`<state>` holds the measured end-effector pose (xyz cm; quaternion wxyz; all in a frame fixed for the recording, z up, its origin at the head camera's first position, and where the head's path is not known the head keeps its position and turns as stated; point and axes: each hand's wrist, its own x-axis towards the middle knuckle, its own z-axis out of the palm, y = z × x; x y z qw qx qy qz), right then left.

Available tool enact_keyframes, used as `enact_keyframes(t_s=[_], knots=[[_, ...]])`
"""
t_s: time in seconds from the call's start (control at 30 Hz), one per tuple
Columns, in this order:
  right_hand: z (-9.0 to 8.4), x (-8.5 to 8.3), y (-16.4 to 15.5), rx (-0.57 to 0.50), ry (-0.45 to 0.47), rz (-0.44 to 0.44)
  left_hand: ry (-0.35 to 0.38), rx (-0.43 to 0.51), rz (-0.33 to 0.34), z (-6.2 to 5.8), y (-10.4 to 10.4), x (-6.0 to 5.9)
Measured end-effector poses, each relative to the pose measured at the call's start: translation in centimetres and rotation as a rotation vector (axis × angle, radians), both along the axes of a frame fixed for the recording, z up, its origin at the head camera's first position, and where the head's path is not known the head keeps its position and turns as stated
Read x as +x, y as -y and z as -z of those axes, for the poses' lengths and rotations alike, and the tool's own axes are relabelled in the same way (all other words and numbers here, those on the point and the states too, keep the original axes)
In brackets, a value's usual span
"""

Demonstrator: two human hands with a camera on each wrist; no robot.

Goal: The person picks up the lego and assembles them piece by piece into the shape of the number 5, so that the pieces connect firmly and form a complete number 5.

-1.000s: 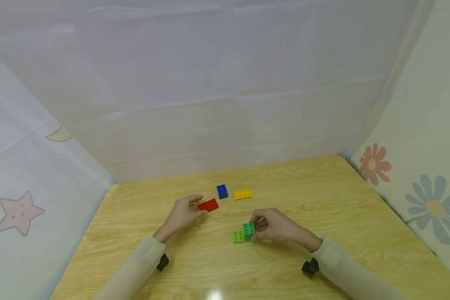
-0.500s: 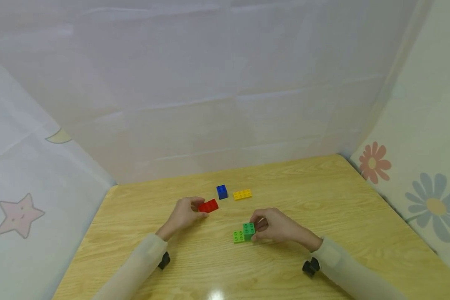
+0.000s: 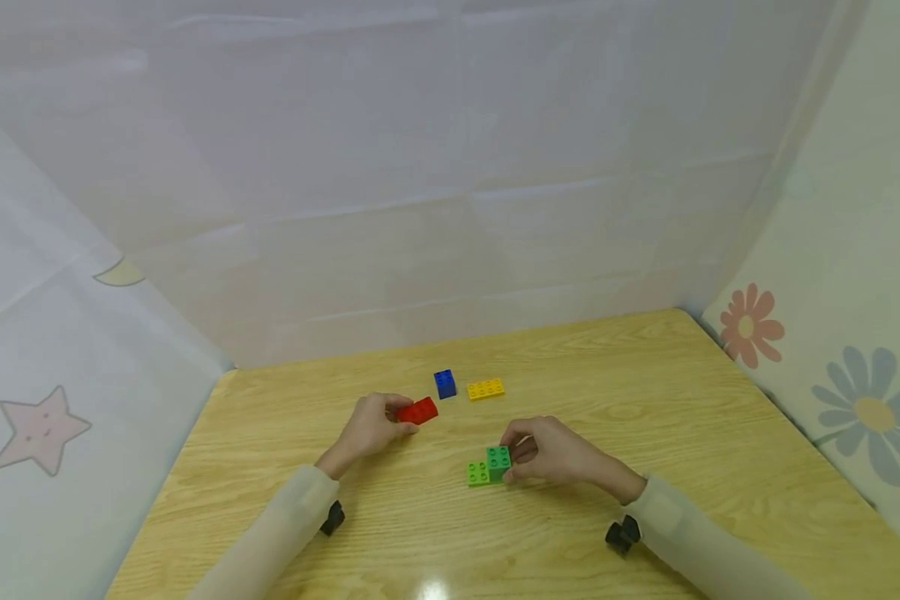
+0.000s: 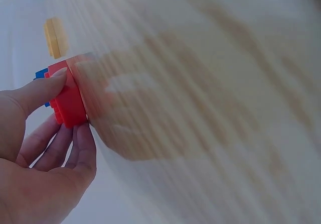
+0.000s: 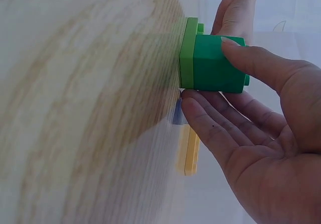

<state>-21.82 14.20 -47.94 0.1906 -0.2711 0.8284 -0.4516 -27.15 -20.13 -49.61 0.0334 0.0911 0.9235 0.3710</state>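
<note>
My left hand (image 3: 373,427) grips the left end of a red toy brick (image 3: 419,411), its thumb on the near side and fingers on the far side. In the left wrist view the red brick (image 4: 70,96) stands with its base at the tabletop. Nearer to me, my right hand (image 3: 551,452) pinches a dark green square brick (image 3: 498,463) between thumb and fingers. That brick sits on the right part of a flat light green brick (image 3: 477,473), whose left studs stay uncovered. The right wrist view shows the dark green brick (image 5: 213,63) flush against the light green one (image 5: 188,53).
Behind the red brick stands a blue square brick (image 3: 445,384). A flat yellow brick (image 3: 485,389) lies to its right. The wooden table (image 3: 607,367) meets a pale cloth wall (image 3: 450,208) at the back, with printed cloth on both sides.
My left hand has closed its fingers more around the red brick and moved slightly right. The right hand and the green bricks have stayed in place.
</note>
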Motion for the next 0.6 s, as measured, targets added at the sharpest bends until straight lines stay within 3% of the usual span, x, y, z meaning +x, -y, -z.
enact_keyframes(t_s=[0.37, 0.6], knots=[[0.2, -0.1, -0.2, -0.015, -0.010, -0.001, 0.010, 0.014, -0.007, -0.6, -0.2, 0.2], [0.2, -0.1, -0.1, -0.012, 0.012, 0.007, 0.012, 0.071, 0.010, -1.6, -0.4, 0.8]])
